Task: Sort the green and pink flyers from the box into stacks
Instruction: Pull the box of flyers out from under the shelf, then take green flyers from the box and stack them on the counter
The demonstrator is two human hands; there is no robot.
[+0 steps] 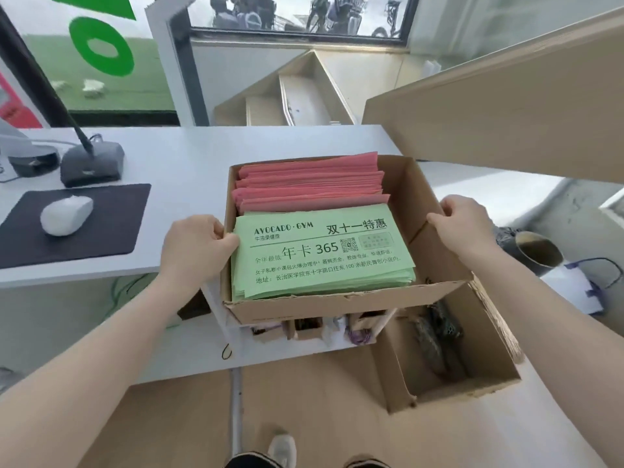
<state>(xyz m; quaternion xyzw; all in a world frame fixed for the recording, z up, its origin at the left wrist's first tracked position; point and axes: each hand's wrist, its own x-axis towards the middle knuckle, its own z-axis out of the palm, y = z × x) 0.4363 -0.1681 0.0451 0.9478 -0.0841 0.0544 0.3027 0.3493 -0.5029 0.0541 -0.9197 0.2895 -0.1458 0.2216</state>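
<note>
The left hand [194,244] is curling its fingers [221,239] over the left wall of the box [341,304], with the thumb touching the edge of the top green flyer. The right hand [462,224] is gripping the right wall of the same box, its fingers [450,206] folding over the rim and pinching the cardboard. Both hands are holding one open cardboard box, which is sitting on the near corner of the white table [189,163] and overhanging its edge.

Inside the box two stacks are lying flat: one of green flyers [320,258] at the near end, printed side up, and one of pink flyers [310,184] at the far end, partly tucked under the green ones. How many sheets each stack is holding cannot be told.

On the table to the left, one white mouse [66,215] is resting on one dark mouse pad [72,224], and behind it one desk microphone base [92,163] is standing. Below and to the right, a second open cardboard box [456,373] is sitting on the floor, holding dark items too blurred to name.
</note>
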